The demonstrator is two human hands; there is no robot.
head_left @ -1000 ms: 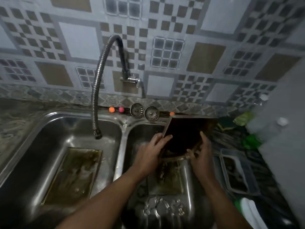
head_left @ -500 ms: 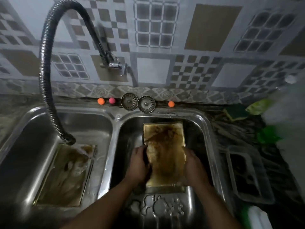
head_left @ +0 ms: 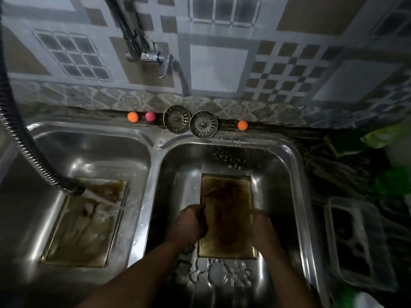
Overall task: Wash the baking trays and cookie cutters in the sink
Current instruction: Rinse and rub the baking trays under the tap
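Stainless steel is gleaming wet all round the double sink (head_left: 155, 141), and the washing is looking barely under way. The stained tray (head_left: 226, 214) is lying flat on the floor of the right basin, its inside brown and streaky, with no suds showing. The left hand (head_left: 191, 223) is gripping the tray's left long edge, fingers curling over the rim. The right hand (head_left: 264, 230) is sitting against the opposite edge, but blur is hiding whether its fingers are wrapping round or only pressing.

Just beside the tray's near end, the cookie cutters (head_left: 215, 274) are sitting in a loose bunch on the basin floor, seemingly awaiting their turn. In the left basin the second tray (head_left: 84, 225) is lying flat as well, and water (head_left: 100, 196) from the hose (head_left: 29, 156) is pouring onto its far end. It too is looking grimy. Judging by this, the trays are only getting soaked, and scrubbing and rinsing both of them, plus every cutter, is remaining.
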